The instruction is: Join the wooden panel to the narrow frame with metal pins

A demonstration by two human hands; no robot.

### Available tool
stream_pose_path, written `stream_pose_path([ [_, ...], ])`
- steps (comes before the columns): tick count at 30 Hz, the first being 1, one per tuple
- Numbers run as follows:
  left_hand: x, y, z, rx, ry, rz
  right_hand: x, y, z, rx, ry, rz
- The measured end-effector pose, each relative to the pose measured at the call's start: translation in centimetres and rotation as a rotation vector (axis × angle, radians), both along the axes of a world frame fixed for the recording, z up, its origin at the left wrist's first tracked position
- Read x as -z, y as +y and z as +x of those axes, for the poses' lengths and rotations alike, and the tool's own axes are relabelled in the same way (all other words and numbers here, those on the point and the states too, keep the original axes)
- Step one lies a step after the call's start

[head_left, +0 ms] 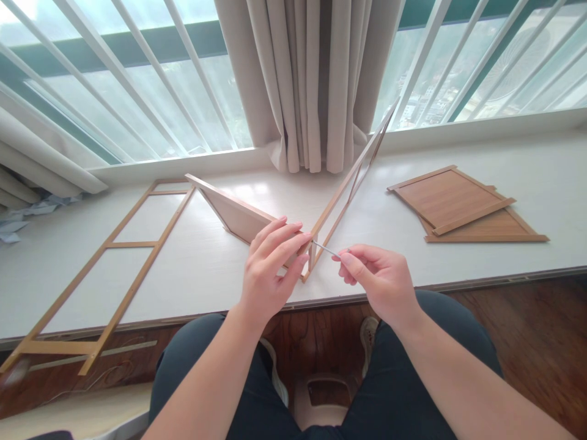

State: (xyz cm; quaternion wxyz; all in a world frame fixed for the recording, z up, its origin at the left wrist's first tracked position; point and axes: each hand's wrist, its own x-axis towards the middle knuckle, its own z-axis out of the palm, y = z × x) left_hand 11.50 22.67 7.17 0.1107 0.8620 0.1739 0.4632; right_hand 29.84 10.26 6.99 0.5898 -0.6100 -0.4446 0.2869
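Observation:
My left hand point(270, 269) is closed around the near end of a wooden panel point(233, 214), where it meets a ladder-like wooden frame point(339, 201). The panel and frame stand on their edges and form a V. In my right hand point(376, 275) is a thin metal hex key point(326, 247), pinched between thumb and fingers. Its far tip touches the frame's near end, by my left fingertips. A screw at that spot is too small to make out. My left fingers hide part of the joint.
A second wooden frame point(131, 287) lies at left, overhanging the white ledge's point(257, 287) front edge. Two wooden panels point(463, 201) overlap at right. Behind are a curtain point(302, 85) and barred windows. Below, a stool point(321, 406) stands between my legs.

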Motion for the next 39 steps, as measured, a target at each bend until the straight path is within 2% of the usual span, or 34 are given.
stream_pose_path([
  [8, 0.7, 0.3, 0.3, -0.003, -0.043, -0.014, 0.2, 0.2, 0.2, 0.082, -0.47, 0.237],
  [14, 0.9, 0.1, 0.3, -0.016, -0.047, -0.039, 0.6, 0.4, 0.1, 0.115, -0.571, 0.342],
  [17, 1.1, 0.1, 0.3, -0.027, -0.05, -0.047, 0.9, 0.2, 0.1, 0.118, -0.589, 0.347],
  [25, 1.4, 0.2, 0.5, -0.019, -0.1, -0.015, 1.3, 0.4, 0.2, 0.11, -0.502, 0.292],
  [31, 1.8, 0.0, 1.1, -0.065, -0.128, -0.023, 1.8, 1.0, -0.1, 0.087, -0.279, 0.177],
  [36, 2.0, 0.0, 1.6, -0.073, -0.17, 0.012, 1.7, 1.8, -1.0, 0.053, -0.207, 0.181],
  [39, 2.1, 0.0, 1.7, -0.052, -0.199, 0.037, 1.4, 2.2, -1.6, 0.027, -0.051, 0.172],
])
